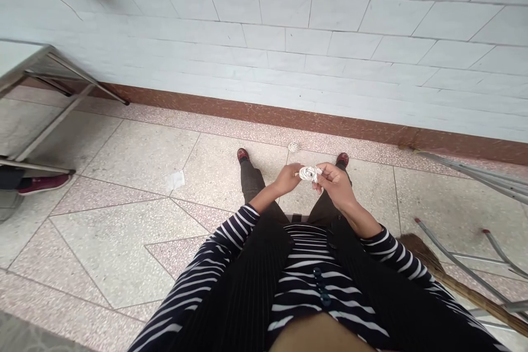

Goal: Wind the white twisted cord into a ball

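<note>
Between my two hands, in front of my body, is a small bundle of white cord [309, 173], wound in loops. My left hand [287, 179] pinches its left end, where a short tip of cord sticks out. At the right end, my right hand [333, 180] has its thumb and fingers closed on the loops. A dark or shiny spot shows in the middle of the bundle, too small to make out. Just beyond my hands, a round white ball-like thing [293, 147] lies on the floor; it looks like wound cord.
A flat white scrap [176, 180] lies on the floor [111, 258] at left. A metal-legged table [61, 104] stands further left, with another person's shoe [45, 183] below it. Metal frames [474, 173] and a broom [466, 289] are at right. A tiled wall [264, 44] runs ahead.
</note>
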Tool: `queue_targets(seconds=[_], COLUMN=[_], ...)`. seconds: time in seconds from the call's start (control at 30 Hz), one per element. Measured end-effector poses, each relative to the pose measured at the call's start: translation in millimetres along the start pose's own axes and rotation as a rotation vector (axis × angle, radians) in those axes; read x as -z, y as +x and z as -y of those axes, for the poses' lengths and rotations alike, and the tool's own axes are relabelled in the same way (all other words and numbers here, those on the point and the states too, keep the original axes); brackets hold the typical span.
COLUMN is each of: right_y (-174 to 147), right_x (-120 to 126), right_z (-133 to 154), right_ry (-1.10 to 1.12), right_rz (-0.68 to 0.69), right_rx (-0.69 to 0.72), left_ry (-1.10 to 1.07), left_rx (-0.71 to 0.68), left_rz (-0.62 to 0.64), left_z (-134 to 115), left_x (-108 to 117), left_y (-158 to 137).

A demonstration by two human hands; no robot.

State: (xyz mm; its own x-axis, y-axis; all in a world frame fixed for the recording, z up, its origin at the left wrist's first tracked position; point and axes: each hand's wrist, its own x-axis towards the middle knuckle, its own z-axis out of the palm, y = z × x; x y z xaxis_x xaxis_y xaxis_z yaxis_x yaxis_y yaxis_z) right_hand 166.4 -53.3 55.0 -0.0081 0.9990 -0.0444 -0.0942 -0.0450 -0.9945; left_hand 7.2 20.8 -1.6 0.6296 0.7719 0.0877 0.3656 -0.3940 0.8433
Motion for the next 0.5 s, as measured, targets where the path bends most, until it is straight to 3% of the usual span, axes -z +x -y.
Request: queue_targets(seconds=[0.07, 0.13, 0.23, 0.33, 0.5], right_y=[9.0, 20.7, 34.7, 36.0, 15.5], right_x=[5.3, 13.3, 24.9, 27.8, 12.5], right_z=[-6.1, -16.4, -32.4, -44.2, -59.1], right_ry=[-0.076, -0.299, -0.634, -0.693, -0.615], right_rz=[-0.069, -0.175, -0.267, -0.214, 0.004], right_rx=[-0.006, -0.006, -0.001, 0.016, 0.043], left_ry=[-0.049, -0.039, 0.142, 0.358, 0.617], left_rx=[0.055, 0.048, -0.008, -0.090, -0.246], left_rz=[0.046, 0.114, 0.125, 0.091, 0.077], left_z=[1.0, 0.5, -1.8, -5.3, -9.9], left_x=[-16.3, -28.4, -32.7, -21.2, 8.4], left_y=[-12.8, -25.9, -41.2, -46.5, -30.9])
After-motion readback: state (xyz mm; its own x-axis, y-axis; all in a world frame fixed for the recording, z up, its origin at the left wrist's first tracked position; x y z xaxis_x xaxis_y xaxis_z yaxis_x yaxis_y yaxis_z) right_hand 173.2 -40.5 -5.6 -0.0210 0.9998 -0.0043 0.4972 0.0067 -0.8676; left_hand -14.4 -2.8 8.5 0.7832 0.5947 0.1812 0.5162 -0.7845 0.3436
